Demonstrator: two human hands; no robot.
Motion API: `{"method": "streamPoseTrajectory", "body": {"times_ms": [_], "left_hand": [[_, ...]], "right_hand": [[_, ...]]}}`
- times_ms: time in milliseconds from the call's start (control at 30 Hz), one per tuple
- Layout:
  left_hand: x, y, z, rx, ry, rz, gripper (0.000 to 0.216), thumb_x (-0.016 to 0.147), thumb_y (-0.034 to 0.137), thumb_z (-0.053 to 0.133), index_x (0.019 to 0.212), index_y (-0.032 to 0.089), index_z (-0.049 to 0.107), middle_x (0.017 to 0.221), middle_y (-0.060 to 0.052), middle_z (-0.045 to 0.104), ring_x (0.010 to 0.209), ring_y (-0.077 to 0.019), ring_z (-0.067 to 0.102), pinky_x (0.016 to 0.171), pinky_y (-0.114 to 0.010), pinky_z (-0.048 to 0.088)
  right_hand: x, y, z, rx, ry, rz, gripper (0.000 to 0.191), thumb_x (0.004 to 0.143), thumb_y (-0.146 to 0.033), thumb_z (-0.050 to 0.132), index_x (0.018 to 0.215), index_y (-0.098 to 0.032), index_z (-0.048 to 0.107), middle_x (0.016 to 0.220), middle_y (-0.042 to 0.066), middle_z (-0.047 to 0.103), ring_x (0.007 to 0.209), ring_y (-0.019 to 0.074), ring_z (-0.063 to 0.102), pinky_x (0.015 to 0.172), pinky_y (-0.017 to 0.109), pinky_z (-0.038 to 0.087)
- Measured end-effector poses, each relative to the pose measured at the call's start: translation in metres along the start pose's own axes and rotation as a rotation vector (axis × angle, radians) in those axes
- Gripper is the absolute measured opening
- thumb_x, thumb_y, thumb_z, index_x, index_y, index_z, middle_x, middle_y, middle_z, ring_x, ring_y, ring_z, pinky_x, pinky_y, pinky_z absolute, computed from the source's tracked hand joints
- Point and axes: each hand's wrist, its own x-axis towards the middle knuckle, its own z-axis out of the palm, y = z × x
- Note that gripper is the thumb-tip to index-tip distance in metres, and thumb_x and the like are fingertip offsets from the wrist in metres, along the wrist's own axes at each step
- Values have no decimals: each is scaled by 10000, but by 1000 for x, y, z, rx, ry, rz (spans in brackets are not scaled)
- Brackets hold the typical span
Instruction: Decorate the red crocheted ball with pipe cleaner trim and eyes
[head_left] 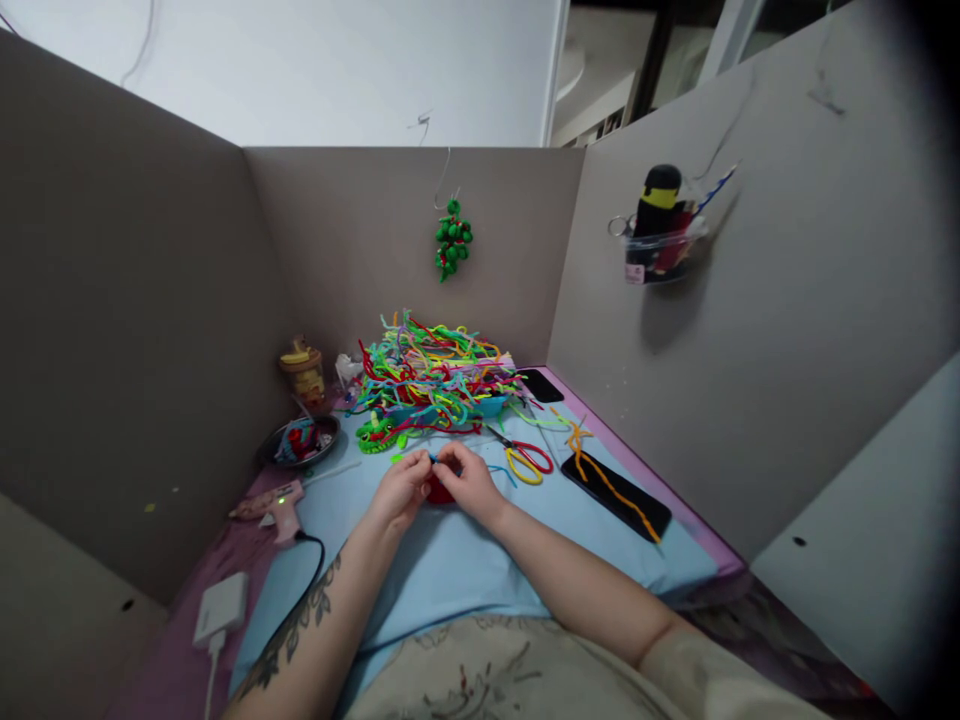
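Observation:
My left hand (401, 490) and my right hand (469, 478) meet over the light blue cloth (465, 560), fingers pinched together. Between them is a small red piece (439, 490) with a thin blue pipe cleaner (433, 458) at the fingertips. Both hands grip this piece. Just beyond them lies a big tangle of coloured pipe cleaners (431, 375). A green pipe-cleaner figure (375, 432) sits at the tangle's left front.
Scissors with yellow and red handles (525, 460) lie right of my hands. A black phone (616, 495) with an orange pipe cleaner across it lies further right. A pink glue gun (274, 505), a white charger (220, 607) and a dark dish (300, 440) are at left. Cardboard walls enclose the desk.

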Motion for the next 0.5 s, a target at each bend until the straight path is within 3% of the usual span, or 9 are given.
{"method": "streamPoseTrajectory", "body": {"times_ms": [133,367,500], "left_hand": [[-1,1,-2,38,-33,-34,351,523,281,821,619,145,512,524,58,441,452,-38,380,416,-161,277],[-5,3,0,102,15,-80,396,526,331,820,714,173,510,559,63,468,467,-44,436,429,-149,278],[-4,0,0,127,47,-10,410,526,352,811,698,169,487,538,77,442,435,-32,393,413,-153,247]], "right_hand": [[-1,5,-1,-31,16,-30,25,788,-218,492,793,-201,508,739,-9,530,690,138,504,651,258,414],[0,4,-2,9,27,16,42,746,-209,528,742,-204,486,698,-27,500,647,127,480,617,245,401],[0,0,-2,26,31,24,40,732,-202,543,735,-198,503,697,-25,513,648,126,487,615,244,402]]}}
